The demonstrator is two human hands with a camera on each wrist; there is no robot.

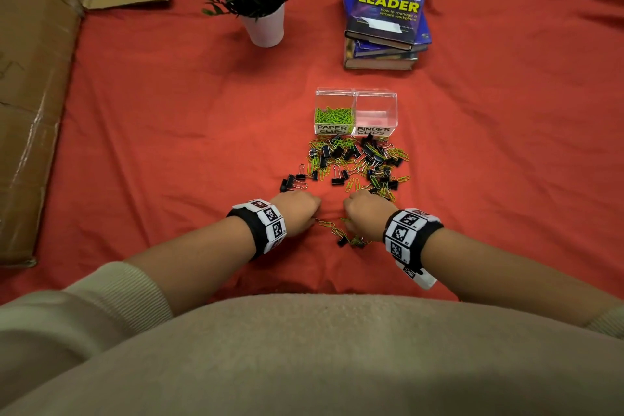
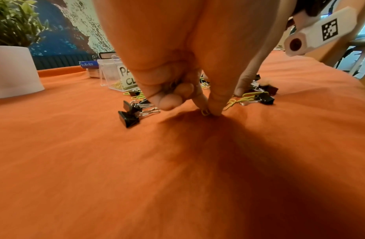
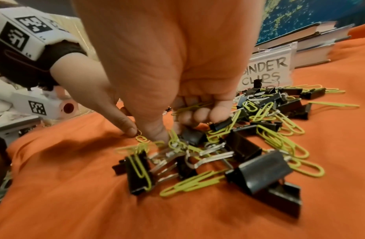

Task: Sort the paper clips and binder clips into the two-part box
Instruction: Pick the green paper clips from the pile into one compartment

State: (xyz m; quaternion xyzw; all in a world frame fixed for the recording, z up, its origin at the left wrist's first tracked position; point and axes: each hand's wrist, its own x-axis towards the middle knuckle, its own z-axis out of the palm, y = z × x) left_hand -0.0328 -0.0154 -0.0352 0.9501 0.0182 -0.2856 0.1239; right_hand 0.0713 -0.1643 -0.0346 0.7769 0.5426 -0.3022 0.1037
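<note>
The clear two-part box [image 1: 356,93] stands on the red cloth. Its left half, labelled PAPER CLIPS, holds green paper clips [image 1: 333,115]; the BINDER CLIPS half [image 1: 374,111] looks empty. A mixed pile of black binder clips and green paper clips [image 1: 354,162] lies just in front of it. Nearer me, my left hand [image 2: 210,111] pinches one green paper clip [image 2: 205,112] against the cloth, its other fingers curled. My right hand [image 3: 171,134] has a few green paper clips [image 3: 190,106] tucked in its curled fingers, and its thumb tip touches a small cluster of clips [image 3: 187,150].
A potted plant in a white pot [image 1: 265,24] stands at the back, a stack of books [image 1: 388,17] behind the box. Flattened cardboard [image 1: 33,78] covers the left side. Two binder clips [image 2: 129,113] lie just left of my left hand.
</note>
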